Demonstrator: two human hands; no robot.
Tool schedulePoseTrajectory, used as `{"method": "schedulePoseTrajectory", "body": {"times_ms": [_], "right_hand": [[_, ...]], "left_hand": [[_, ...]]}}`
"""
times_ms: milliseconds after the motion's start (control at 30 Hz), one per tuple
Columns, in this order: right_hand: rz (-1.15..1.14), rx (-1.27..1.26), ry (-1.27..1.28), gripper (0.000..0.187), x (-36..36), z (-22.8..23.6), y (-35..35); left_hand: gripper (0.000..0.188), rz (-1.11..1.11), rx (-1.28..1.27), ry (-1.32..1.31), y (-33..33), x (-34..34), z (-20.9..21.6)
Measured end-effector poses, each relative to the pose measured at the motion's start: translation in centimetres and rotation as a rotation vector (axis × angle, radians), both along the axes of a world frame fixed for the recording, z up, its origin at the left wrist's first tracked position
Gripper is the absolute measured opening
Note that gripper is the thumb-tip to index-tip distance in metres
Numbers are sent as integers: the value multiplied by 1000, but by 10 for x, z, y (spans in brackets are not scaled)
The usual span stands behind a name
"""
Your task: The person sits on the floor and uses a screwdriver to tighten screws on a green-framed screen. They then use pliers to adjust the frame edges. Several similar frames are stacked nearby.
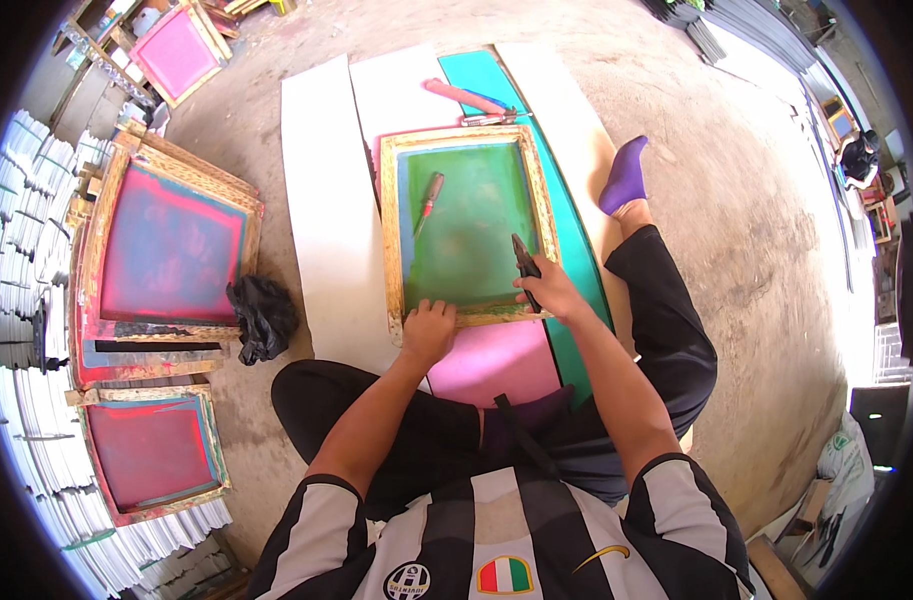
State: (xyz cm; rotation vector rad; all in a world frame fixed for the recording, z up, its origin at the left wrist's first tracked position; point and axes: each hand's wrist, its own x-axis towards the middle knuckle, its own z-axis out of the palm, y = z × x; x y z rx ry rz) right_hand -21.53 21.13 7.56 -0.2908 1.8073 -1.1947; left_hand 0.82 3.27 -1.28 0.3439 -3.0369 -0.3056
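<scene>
A wooden screen-printing frame with green mesh lies flat in front of me. My left hand is closed over its near bar, left of the middle, with the fingertips on the inner side. In my right hand I hold dark pliers above the near right corner, jaws pointing away from me. A screwdriver rests on the mesh toward the left. Beyond the far bar lie another screwdriver and a pinkish stick-like piece.
Under the frame are white boards, a teal strip and a pink sheet. Other screen frames lean at the left beside a black plastic bag and stacked white sheets. My purple-socked foot is at the right. A person sits far right.
</scene>
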Motion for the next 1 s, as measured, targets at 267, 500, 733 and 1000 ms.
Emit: {"method": "schedulePoseTrajectory", "body": {"times_ms": [267, 500, 733, 1000], "right_hand": [[-205, -11, -42, 31, 26, -16, 56], [-174, 121, -77, 28, 33, -26, 79], [-134, 119, -98, 31, 52, -11, 69], [-138, 114, -9, 20, 86, -25, 63]], "left_hand": [[37, 93, 32, -57, -12, -25, 5], [38, 113, 44, -66, -16, -33, 6], [43, 138, 62, -61, -12, -22, 6], [37, 177, 33, -56, -9, -23, 5]]}}
